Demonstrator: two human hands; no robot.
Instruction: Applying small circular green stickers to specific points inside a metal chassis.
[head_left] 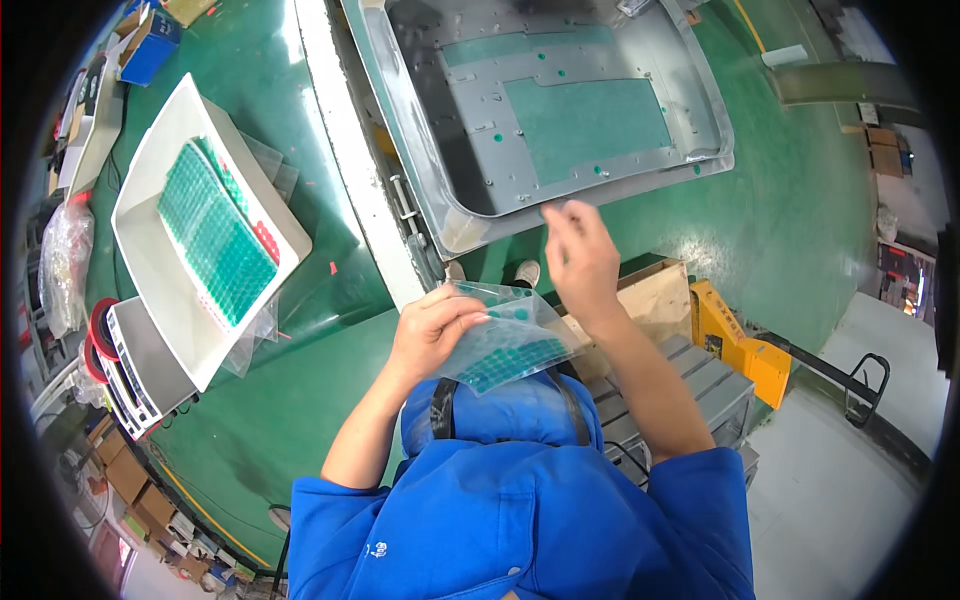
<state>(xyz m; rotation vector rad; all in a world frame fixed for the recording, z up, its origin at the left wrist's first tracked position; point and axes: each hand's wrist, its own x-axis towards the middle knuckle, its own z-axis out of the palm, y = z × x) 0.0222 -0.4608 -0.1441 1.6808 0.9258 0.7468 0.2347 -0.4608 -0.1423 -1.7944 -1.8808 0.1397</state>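
A clear plastic sheet point(515, 362) with rows of green round stickers hangs in front of my body. My left hand point(432, 328) pinches its upper left edge between thumb and fingers. Just past the sheet's right side, my right hand point(583, 265) is raised by the near rim of a large grey tray-shaped panel point(480, 170). Its thumb and index finger come together, and whatever lies between them is too small or blurred to name. Several green dots point(598, 170) are scattered over the panel, whose large cutouts show the green floor.
On the left, a white bin point(150, 215) holds stacked sheets of green stickers point(215, 230) and some red ones. A white beam point(345, 130) runs between bin and panel. Right of me are a grey slatted crate point(690, 385) and a yellow metal bracket point(735, 350).
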